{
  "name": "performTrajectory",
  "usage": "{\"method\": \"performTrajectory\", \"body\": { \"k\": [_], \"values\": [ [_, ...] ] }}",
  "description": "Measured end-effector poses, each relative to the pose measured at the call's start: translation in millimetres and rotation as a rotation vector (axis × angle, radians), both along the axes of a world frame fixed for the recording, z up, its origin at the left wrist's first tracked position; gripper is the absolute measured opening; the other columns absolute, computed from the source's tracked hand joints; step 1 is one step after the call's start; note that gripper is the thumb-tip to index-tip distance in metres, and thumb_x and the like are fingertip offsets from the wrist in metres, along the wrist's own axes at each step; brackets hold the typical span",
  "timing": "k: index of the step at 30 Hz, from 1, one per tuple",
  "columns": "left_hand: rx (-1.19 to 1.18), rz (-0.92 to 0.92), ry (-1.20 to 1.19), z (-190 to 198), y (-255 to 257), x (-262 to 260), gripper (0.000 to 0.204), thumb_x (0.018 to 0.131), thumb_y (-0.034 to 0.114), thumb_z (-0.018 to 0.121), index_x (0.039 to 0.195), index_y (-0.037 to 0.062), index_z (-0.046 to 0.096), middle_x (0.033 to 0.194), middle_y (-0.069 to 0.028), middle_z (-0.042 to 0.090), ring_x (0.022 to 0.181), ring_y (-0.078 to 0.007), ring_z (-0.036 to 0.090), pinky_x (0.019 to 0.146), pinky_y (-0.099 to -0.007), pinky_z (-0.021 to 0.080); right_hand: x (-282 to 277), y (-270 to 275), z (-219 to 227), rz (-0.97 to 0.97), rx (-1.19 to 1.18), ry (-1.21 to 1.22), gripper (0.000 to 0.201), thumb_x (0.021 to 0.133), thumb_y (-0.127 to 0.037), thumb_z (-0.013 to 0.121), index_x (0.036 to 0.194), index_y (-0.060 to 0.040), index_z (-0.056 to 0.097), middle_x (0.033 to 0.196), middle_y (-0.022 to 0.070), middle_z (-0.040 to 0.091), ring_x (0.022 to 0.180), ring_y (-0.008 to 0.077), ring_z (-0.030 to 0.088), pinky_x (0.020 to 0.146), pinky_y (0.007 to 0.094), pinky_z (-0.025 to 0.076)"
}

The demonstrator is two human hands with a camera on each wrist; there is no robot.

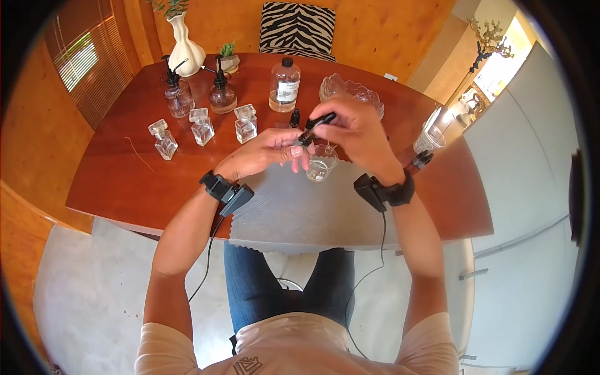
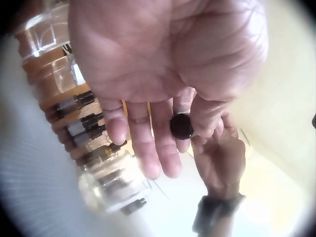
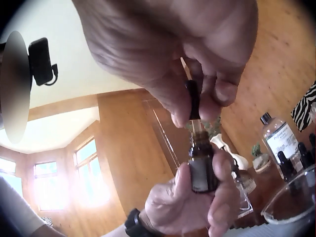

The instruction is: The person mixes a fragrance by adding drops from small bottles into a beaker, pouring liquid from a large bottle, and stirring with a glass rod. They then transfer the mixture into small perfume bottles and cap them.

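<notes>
My left hand (image 1: pixel 265 153) grips a small dark amber dropper bottle (image 3: pixel 201 170) between thumb and fingers, its neck uncapped and its label partly covered. Above it, my right hand (image 1: pixel 356 128) pinches the black dropper cap (image 3: pixel 193 101). The glass pipette (image 3: pixel 196 125) runs from the cap down to the bottle's mouth. From the left wrist view only the bottle's round dark base (image 2: pixel 181 126) shows beside the left thumb. A clear cup (image 1: pixel 320 167) stands on the grey mat (image 1: pixel 281 212) just below both hands.
Three clear square bottles (image 1: pixel 202 128) stand in a row on the left. Behind are two pump bottles (image 1: pixel 223 99), a large labelled bottle (image 1: pixel 285 90) and a glass bowl (image 1: pixel 337 87). More dropper bottles (image 2: pixel 81 123) stand beyond the hands. Another clear cup (image 1: pixel 429 139) is at right.
</notes>
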State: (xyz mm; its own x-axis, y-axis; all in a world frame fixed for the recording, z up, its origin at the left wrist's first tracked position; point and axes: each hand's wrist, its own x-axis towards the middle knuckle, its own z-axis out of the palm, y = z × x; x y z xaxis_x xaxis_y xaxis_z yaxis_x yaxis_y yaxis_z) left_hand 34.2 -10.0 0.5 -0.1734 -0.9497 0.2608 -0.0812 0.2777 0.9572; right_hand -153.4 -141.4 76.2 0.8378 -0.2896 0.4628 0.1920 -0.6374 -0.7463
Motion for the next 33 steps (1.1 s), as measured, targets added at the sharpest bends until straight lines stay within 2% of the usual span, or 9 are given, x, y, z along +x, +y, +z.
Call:
{"method": "performTrajectory", "body": {
  "k": [4, 8, 11, 12, 14, 17, 21, 27, 33],
  "values": [
    [-0.008, 0.047, 0.007, 0, 0, 3, 0.033, 0.104, 0.038, 0.057, 0.116, 0.0076, 0.062, 0.092, -0.0051, 0.07, 0.084, -0.0122, 0.064, 0.071, -0.0247, 0.044, -16, -16, 23, -0.013, 0.087, -0.145, 0.017, 0.085, 0.001, 0.072, 0.103, 0.0005, 0.07, 0.094, 0.0034, 0.068, 0.081, 0.0095, 0.064, 0.073, 0.0235, 0.052],
    [-0.04, 0.219, 0.023, -7, -6, 9, 0.029, 0.106, 0.034, 0.053, 0.115, 0.0084, 0.061, 0.09, -0.0029, 0.07, 0.082, -0.0102, 0.063, 0.07, -0.0241, 0.043, -42, -19, 47, -0.227, -0.102, -0.18, 0.016, 0.086, 0.002, 0.071, 0.102, 0.001, 0.07, 0.095, 0.0036, 0.071, 0.082, 0.0093, 0.064, 0.076, 0.0233, 0.052],
    [-0.074, 0.295, 0.053, -14, -11, 12, 0.028, 0.107, 0.032, 0.051, 0.118, 0.0078, 0.061, 0.088, -0.0015, 0.069, 0.079, -0.0093, 0.062, 0.07, -0.0243, 0.043, -47, 4, 39, -0.379, 0.018, -0.357, 0.015, 0.086, 0.0, 0.072, 0.101, 0.0009, 0.07, 0.097, 0.003, 0.072, 0.08, 0.0092, 0.063, 0.07, 0.0246, 0.052],
    [-0.068, 0.303, 0.069, -12, -10, 10, 0.028, 0.107, 0.032, 0.051, 0.118, 0.0079, 0.061, 0.088, -0.0012, 0.068, 0.08, -0.008, 0.061, 0.07, -0.0233, 0.043, -38, -17, 5, -0.292, -0.014, -0.282, 0.012, 0.084, -0.001, 0.073, 0.096, 0.0005, 0.071, 0.095, 0.0055, 0.072, 0.076, 0.0108, 0.064, 0.064, 0.0261, 0.051],
    [-0.038, 0.293, 0.083, -16, -10, 10, 0.027, 0.107, 0.032, 0.052, 0.118, 0.0084, 0.061, 0.089, -0.0011, 0.068, 0.08, -0.007, 0.061, 0.071, -0.0224, 0.043, -29, -36, -49, -0.092, -0.592, 0.009, 0.015, 0.083, -0.001, 0.073, 0.097, 0.0005, 0.072, 0.094, 0.0088, 0.071, 0.073, 0.0131, 0.065, 0.059, 0.0273, 0.051],
    [-0.038, 0.322, 0.06, -10, -10, 13, 0.028, 0.105, 0.033, 0.056, 0.117, 0.0083, 0.061, 0.09, -0.0008, 0.068, 0.08, -0.0059, 0.06, 0.071, -0.0215, 0.043, -31, -16, -35, -0.225, -0.189, 0.002, 0.018, 0.081, -0.002, 0.075, 0.099, 0.0006, 0.073, 0.093, 0.0104, 0.07, 0.071, 0.0138, 0.064, 0.06, 0.027, 0.051],
    [-0.044, 0.299, 0.045, -11, -11, 7, 0.029, 0.104, 0.03, 0.06, 0.119, 0.0057, 0.061, 0.09, -0.0017, 0.068, 0.081, -0.0077, 0.061, 0.074, -0.0239, 0.047, -25, -4, -5, -0.236, -0.011, -0.139, 0.023, 0.082, -0.001, 0.076, 0.104, 0.0012, 0.072, 0.092, 0.0084, 0.068, 0.072, 0.0121, 0.064, 0.063, 0.0254, 0.051],
    [-0.062, 0.202, 0.073, -15, -12, 4, 0.027, 0.101, 0.021, 0.066, 0.121, 0.0023, 0.064, 0.094, -0.0039, 0.071, 0.083, -0.0097, 0.061, 0.08, -0.0273, 0.051, -1, 2, -11, -0.2, 0.049, -0.122, 0.022, 0.083, -0.001, 0.075, 0.104, 0.0008, 0.072, 0.093, 0.0071, 0.067, 0.073, 0.0135, 0.065, 0.065, 0.0265, 0.052],
    [-0.06, 0.169, 0.097, -21, -13, 4, 0.03, 0.1, 0.016, 0.067, 0.125, 0.0013, 0.064, 0.098, -0.0038, 0.072, 0.086, -0.01, 0.063, 0.081, -0.0275, 0.052, 2, 3, -4, -0.171, -0.175, -0.071, 0.019, 0.084, 0.002, 0.072, 0.103, 0.0004, 0.071, 0.091, 0.0099, 0.066, 0.073, 0.0178, 0.068, 0.067, 0.0291, 0.054]
  ]
}}
